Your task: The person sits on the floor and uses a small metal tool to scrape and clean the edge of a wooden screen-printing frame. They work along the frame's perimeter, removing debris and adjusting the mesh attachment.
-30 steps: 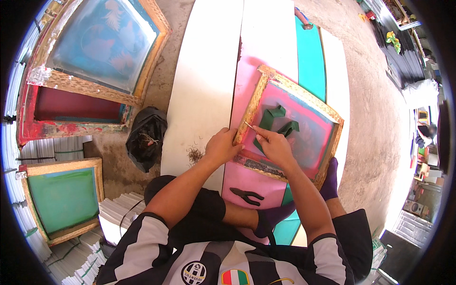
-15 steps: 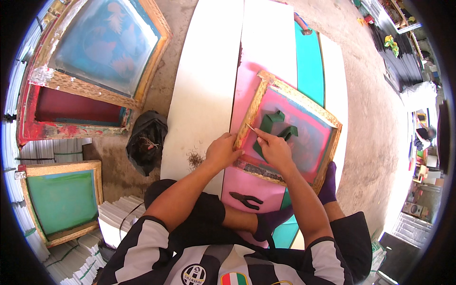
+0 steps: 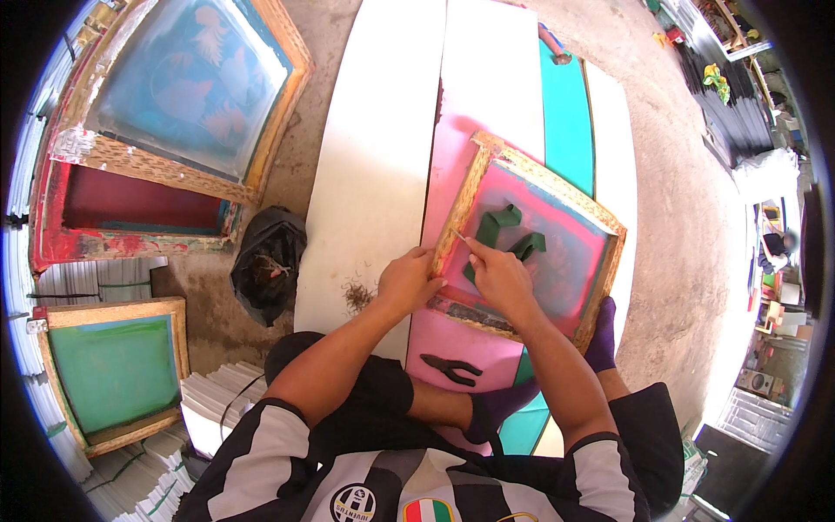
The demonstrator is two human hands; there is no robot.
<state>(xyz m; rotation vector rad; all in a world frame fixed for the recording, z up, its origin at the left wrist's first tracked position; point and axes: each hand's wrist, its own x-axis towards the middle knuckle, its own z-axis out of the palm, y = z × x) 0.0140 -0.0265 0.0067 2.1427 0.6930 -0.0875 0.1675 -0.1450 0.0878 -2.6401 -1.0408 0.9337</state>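
Head view: where is the rectangular wooden frame with sheer mesh [image 3: 557,185], and how are the hands set?

"It lies aslant over the flat pink board [image 3: 457,335] and the flat turquoise board [image 3: 570,130]. The person's left hand [image 3: 407,280] is curled around its left bar; the right hand [image 3: 503,277] pinches a thin, pale sliver [image 3: 460,235], too small to identify, at that bar."

"How would it handle?"

"Probably light and stiff, its mesh easily torn; best gripped by the bars, clear of the dark green ribbon-like strips [image 3: 492,228]."

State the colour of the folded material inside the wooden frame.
The folded material inside the wooden frame is dark green, seen best in the head view.
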